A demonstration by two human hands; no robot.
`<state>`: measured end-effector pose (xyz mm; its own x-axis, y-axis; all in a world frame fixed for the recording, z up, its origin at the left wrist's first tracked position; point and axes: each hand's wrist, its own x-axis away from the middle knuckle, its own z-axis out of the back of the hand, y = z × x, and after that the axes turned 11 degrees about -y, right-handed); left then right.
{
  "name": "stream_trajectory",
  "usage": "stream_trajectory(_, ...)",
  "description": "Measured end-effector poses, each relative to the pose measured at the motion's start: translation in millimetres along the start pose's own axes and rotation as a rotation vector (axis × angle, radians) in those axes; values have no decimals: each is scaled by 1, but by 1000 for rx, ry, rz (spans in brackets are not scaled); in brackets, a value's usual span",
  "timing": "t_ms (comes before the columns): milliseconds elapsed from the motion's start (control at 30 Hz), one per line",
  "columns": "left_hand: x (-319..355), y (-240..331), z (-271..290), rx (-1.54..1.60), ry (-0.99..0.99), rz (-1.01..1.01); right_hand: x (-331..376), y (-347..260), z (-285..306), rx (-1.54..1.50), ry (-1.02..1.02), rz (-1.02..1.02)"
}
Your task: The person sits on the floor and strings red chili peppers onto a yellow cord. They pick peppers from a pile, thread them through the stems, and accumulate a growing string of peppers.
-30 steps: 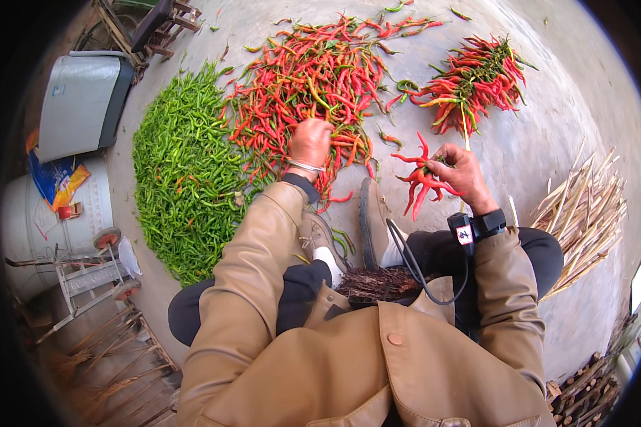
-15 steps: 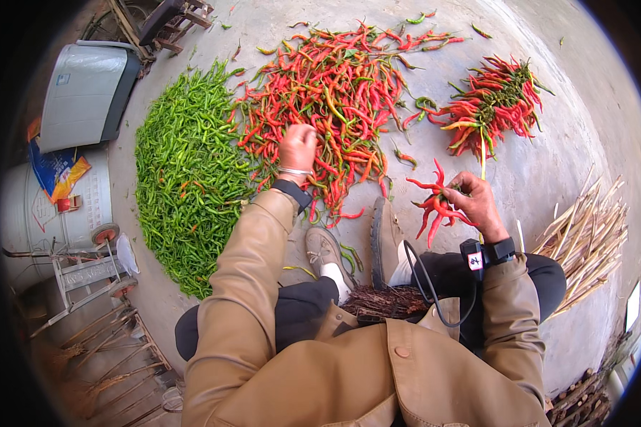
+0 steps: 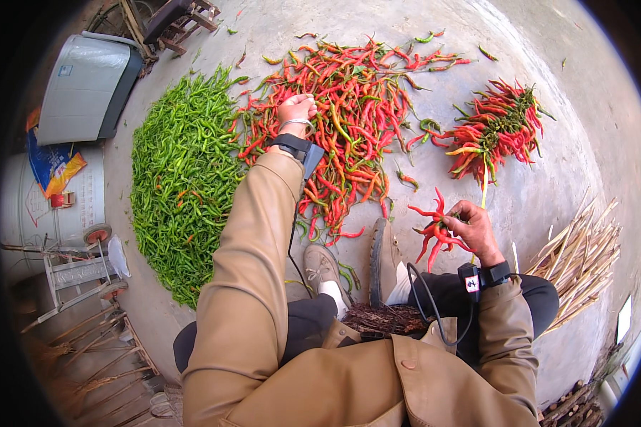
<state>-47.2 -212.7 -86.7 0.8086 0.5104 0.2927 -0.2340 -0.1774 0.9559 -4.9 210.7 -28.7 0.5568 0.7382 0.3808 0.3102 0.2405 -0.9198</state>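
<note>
My left hand (image 3: 297,109) is over the upper left part of a heap of red chili peppers (image 3: 363,128), its fingers curled together. Whatever they may pinch is too small or hidden to make out. My right hand (image 3: 475,229), lower and to the right, grips a small bunch of red chili peppers (image 3: 436,231) at the stem end, their tips fanning out leftward. Beyond that hand lies a thick bundle of chili peppers (image 3: 506,132) with stems gathered along its middle and a pale strip (image 3: 485,183) running from it toward my right hand.
A large heap of green chili peppers (image 3: 185,185) lies left of the red one. Dry straw-like stalks (image 3: 580,260) spread at the right. My shoes (image 3: 322,267) rest below the red heap. A grey bin-like box (image 3: 85,89) and a metal hand cart (image 3: 78,274) stand at the far left.
My left hand has reached farther away, up over the red heap. The right hand, still holding its bunch of chili peppers, has shifted slightly toward me.
</note>
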Motion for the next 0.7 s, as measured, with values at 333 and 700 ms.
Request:
stream_trajectory(333, 50, 80, 4, -88, -11, -434, 0, 3, 2, -73, -34, 39)
stream_trajectory(700, 30, -4, -26, -403, -64, 50, 1, 2, 2, -93, -26, 7)
